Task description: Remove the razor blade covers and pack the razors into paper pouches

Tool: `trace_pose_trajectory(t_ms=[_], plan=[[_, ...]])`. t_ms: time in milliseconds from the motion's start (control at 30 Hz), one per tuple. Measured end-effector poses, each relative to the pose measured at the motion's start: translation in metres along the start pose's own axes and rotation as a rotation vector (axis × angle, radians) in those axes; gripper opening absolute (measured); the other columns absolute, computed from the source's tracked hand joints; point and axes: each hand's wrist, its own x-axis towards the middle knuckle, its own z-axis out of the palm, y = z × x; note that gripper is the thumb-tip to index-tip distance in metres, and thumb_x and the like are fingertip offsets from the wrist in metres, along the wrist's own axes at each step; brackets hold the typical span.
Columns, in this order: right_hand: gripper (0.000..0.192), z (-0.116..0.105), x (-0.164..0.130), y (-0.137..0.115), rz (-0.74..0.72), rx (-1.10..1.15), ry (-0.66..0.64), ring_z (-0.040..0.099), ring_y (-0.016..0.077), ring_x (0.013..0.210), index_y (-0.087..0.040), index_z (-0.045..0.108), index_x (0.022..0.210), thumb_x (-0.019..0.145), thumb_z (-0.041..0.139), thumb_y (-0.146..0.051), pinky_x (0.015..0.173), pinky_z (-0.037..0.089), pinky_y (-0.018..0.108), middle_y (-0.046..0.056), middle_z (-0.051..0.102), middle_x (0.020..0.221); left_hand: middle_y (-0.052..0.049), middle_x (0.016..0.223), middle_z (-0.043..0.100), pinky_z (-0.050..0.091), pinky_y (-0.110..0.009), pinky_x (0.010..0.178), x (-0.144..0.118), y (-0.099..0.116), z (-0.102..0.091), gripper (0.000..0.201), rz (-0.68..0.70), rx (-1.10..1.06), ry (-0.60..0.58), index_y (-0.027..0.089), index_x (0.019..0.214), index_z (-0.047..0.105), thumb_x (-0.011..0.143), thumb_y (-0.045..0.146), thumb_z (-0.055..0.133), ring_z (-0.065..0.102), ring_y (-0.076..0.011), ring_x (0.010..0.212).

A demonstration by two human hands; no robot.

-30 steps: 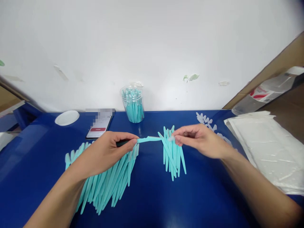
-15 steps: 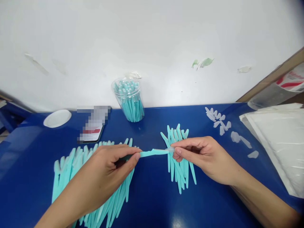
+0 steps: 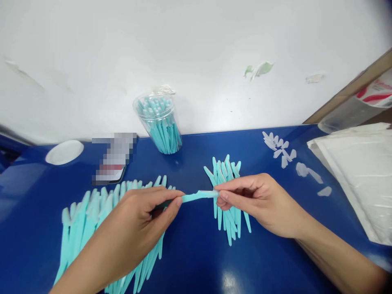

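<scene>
Between my two hands a turquoise eyebrow razor [image 3: 196, 197] lies almost level. My left hand [image 3: 150, 208] pinches its handle between thumb and fingers. At the blade end, my right hand [image 3: 249, 196] closes on a small translucent cap [image 3: 214, 194], which sits over the blade's tip; how far it covers the blade is partly hidden by my fingers. Below my right hand lies a small pile of razors [image 3: 228, 224] without visible caps. A larger pile of razors [image 3: 82, 220], many with frosted caps, spreads beneath my left hand and forearm.
A clear plastic cup [image 3: 157, 122] full of razors leans at the wall. Loose translucent caps [image 3: 284, 157] are scattered at the right, beside a white padded package [image 3: 352, 163]. A white lid [image 3: 65, 152] and a phone [image 3: 114, 159] lie at the back left of the blue table [image 3: 196, 253].
My right hand has moved slightly left toward my left hand, bringing the cap further onto the razor's blade end. The whole view has shifted a little.
</scene>
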Motion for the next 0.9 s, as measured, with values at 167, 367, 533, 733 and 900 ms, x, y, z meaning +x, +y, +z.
trace_pose_trajectory(t_ms=[167, 367, 533, 733, 900], plan=[[0.023, 0.004, -0.002, 0.004, 0.028, 0.021, 0.003, 0.072, 0.0159, 0.078, -0.027, 0.088, 0.107, 0.089, 0.085, -0.04, 0.072, 0.058, 0.029, 0.003, 0.081, 0.083, 0.006, 0.067, 0.066, 0.037, -0.021, 0.047, -0.002, 0.011, 0.012, 0.025, -0.028, -0.022, -0.03, 0.029, 0.095, 0.075, 0.106, 0.041, 0.056, 0.054, -0.0105, 0.056], [0.026, -0.006, -0.002, 0.004, -0.002, -0.016, -0.013, 0.072, 0.0179, 0.078, -0.025, 0.087, 0.111, 0.091, 0.083, -0.04, 0.073, 0.06, 0.032, 0.004, 0.08, 0.084, 0.004, 0.078, 0.073, 0.043, -0.022, 0.051, -0.002, -0.002, -0.001, 0.025, -0.039, -0.059, -0.039, 0.032, 0.103, 0.079, 0.104, 0.046, 0.059, 0.059, -0.0122, 0.06], [0.026, -0.011, 0.0, 0.0, -0.011, 0.054, 0.007, 0.076, 0.0188, 0.08, -0.024, 0.087, 0.111, 0.09, 0.084, -0.04, 0.081, 0.066, 0.036, 0.005, 0.083, 0.085, 0.001, 0.099, 0.074, 0.048, -0.024, 0.061, -0.003, -0.016, -0.013, 0.023, 0.076, 0.05, 0.071, 0.037, 0.116, 0.081, 0.102, 0.043, 0.064, 0.067, -0.0146, 0.079], [0.021, -0.011, 0.001, 0.002, 0.006, 0.127, -0.02, 0.078, 0.0152, 0.081, -0.028, 0.086, 0.112, 0.092, 0.084, -0.035, 0.081, 0.067, 0.028, 0.003, 0.084, 0.086, 0.002, 0.107, 0.07, 0.045, -0.024, 0.059, -0.004, -0.013, -0.011, 0.027, 0.152, 0.088, 0.068, 0.044, 0.126, 0.077, 0.105, 0.035, 0.062, 0.063, -0.0121, 0.077], [0.024, -0.011, 0.0, 0.002, 0.005, 0.137, -0.041, 0.079, 0.0147, 0.081, -0.029, 0.085, 0.116, 0.092, 0.083, -0.033, 0.081, 0.068, 0.028, 0.002, 0.084, 0.087, 0.003, 0.109, 0.069, 0.043, -0.025, 0.058, -0.006, -0.015, -0.011, 0.033, 0.213, 0.136, 0.104, 0.047, 0.131, 0.073, 0.104, 0.031, 0.063, 0.06, -0.0104, 0.073]])
